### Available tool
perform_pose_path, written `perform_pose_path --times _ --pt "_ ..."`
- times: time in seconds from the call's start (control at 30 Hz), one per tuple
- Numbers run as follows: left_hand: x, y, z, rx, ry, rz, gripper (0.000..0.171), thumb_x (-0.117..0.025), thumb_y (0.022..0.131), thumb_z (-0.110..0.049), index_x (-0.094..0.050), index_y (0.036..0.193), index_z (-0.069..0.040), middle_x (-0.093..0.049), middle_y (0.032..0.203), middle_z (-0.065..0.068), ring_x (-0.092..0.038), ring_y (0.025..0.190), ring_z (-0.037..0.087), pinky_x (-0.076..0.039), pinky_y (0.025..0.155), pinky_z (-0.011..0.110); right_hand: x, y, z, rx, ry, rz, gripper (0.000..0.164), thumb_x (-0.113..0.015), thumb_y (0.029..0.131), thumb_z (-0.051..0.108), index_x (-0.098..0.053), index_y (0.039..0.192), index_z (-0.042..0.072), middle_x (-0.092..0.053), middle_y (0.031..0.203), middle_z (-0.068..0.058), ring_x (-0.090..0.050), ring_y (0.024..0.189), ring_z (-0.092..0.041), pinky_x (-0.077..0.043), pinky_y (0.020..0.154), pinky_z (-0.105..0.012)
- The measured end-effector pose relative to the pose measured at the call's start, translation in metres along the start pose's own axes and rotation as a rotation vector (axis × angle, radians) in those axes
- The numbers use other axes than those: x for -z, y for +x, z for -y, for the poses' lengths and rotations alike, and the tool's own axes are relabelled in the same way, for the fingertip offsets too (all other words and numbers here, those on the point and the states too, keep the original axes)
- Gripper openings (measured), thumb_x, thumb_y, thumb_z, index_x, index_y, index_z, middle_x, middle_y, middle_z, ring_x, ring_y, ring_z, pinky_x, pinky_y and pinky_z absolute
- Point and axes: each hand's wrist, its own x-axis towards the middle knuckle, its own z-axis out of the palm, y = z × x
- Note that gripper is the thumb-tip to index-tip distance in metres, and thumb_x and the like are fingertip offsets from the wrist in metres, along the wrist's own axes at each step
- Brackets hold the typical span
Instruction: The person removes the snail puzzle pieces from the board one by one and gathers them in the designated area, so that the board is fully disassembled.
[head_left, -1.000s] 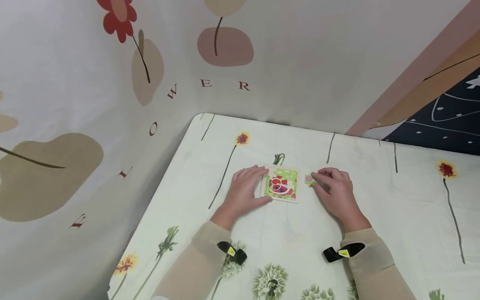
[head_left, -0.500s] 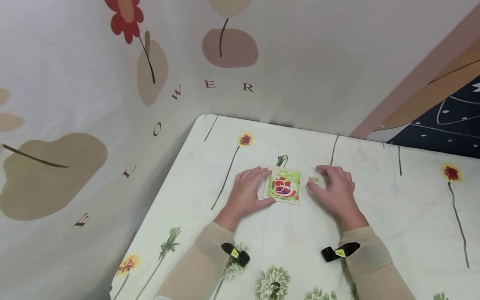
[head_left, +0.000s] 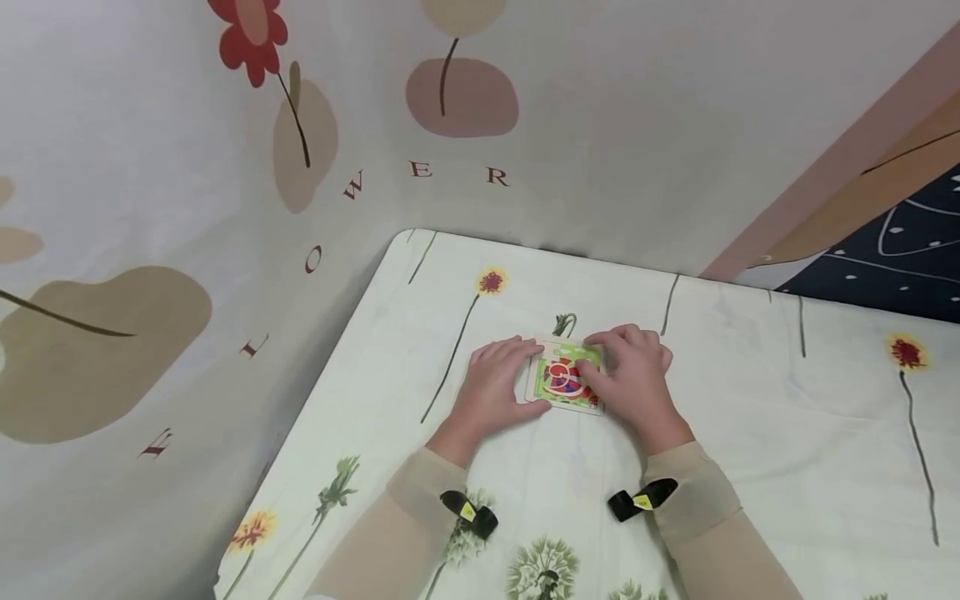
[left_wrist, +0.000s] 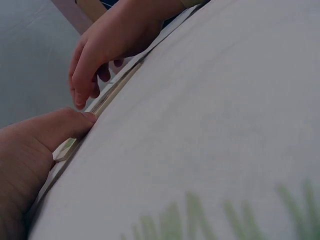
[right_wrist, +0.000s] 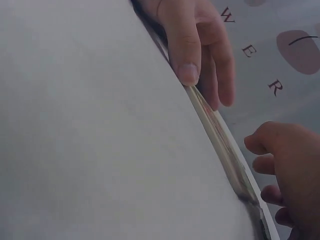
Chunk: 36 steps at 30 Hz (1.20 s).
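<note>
A small square jigsaw puzzle board (head_left: pixel 577 409) with a pale wooden rim lies flat on the table, printed with a red and purple snail (head_left: pixel 561 382) on green. Its upper left corner shows a pale bare patch. My left hand (head_left: pixel 489 390) grips the board's left side, thumb at the near edge and fingers at the far edge. Over the board's right part is my right hand (head_left: pixel 636 375), thumb and forefinger bent toward its upper right corner. The loose green puzzle piece with a pink flower is not visible now. Neither wrist view shows a piece between the right fingers (left_wrist: pixel 82 90).
A white cloth with printed flowers covers the table (head_left: pixel 787 433). Behind and to the left rises a pale wall hanging (head_left: pixel 600 150) with letters and plant shapes. Both wrists carry small black cameras (head_left: pixel 483 521).
My right hand has moved left from the loose puzzle piece to over the board's right part. The piece has dropped out of sight. My left hand stays on the board.
</note>
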Motion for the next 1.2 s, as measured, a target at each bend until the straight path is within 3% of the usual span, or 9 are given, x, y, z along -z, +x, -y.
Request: perform_pose_path --times 0.2,0.67,0.97,1.2 --pt "0.0 0.0 0.0 -0.022 -0.004 -0.023 0.083 -0.091 0.081 -0.05 -0.06 0.151 -0.018 -0.058 0.155 0.002 -0.046 0.148 0.023 -0.033 0.119 0.052 -0.008 0.004 0.01 0.033 -0.052 0.029 0.031 -0.08 0.09 0.038 -0.079 0.11 0.015 -0.062 0.114 -0.008 -0.046 0.116 -0.039 -0.023 0.103 -0.067" --pt "0.002 -0.001 -0.003 -0.008 -0.001 -0.007 0.083 -0.091 0.081 -0.05 -0.06 0.151 -0.018 -0.057 0.156 0.002 -0.045 0.149 0.024 -0.032 0.12 0.052 -0.008 -0.002 0.014 0.009 -0.103 0.029 0.035 -0.083 0.09 0.035 -0.08 0.117 0.013 -0.06 0.107 -0.008 -0.046 0.11 -0.037 -0.026 0.1 -0.065" --pt "0.002 0.0 -0.005 -0.018 0.007 -0.011 0.081 -0.092 0.081 -0.049 -0.061 0.149 -0.017 -0.057 0.156 0.003 -0.045 0.149 0.024 -0.033 0.119 0.052 -0.007 -0.003 0.019 -0.085 -0.114 0.106 0.038 -0.081 0.096 0.035 -0.074 0.126 0.014 -0.067 0.1 -0.007 -0.051 0.107 -0.035 -0.026 0.101 -0.067" --pt "0.002 -0.001 -0.002 -0.015 0.015 -0.007 0.081 -0.091 0.082 -0.05 -0.06 0.15 -0.017 -0.056 0.157 0.002 -0.045 0.149 0.023 -0.033 0.12 0.052 -0.008 -0.002 0.022 -0.099 -0.099 0.116 0.037 -0.081 0.096 0.034 -0.072 0.126 0.013 -0.058 0.09 -0.004 -0.051 0.104 -0.035 -0.026 0.1 -0.066"
